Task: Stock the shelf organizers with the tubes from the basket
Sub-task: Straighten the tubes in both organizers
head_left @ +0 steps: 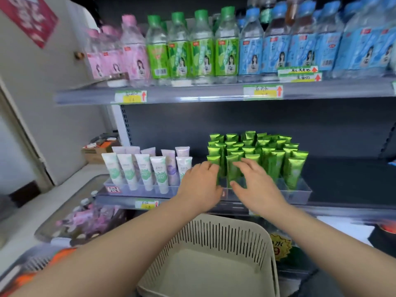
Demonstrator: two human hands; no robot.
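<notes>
Several green tubes (pixel 267 155) stand upright in a clear shelf organizer (pixel 300 195) on the middle shelf. My left hand (pixel 200 185) reaches in from the left, its fingertips touching the front-left green tube (pixel 212 159). My right hand (pixel 256 183) is spread over the front row, fingers and thumb touching a green tube (pixel 231 170) that stands between my two hands. Neither hand plainly grips a tube. The beige slotted basket (pixel 263 251) sits below my arms with nothing visible inside.
White, green-printed and lilac tubes (pixel 145 170) fill another clear organizer (pixel 128 188) to the left. The dark shelf surface (pixel 347 179) lies to the right of the green tubes. Drink bottles (pixel 201 50) line the shelf above. A glass-topped case (pixel 70 213) is at lower left.
</notes>
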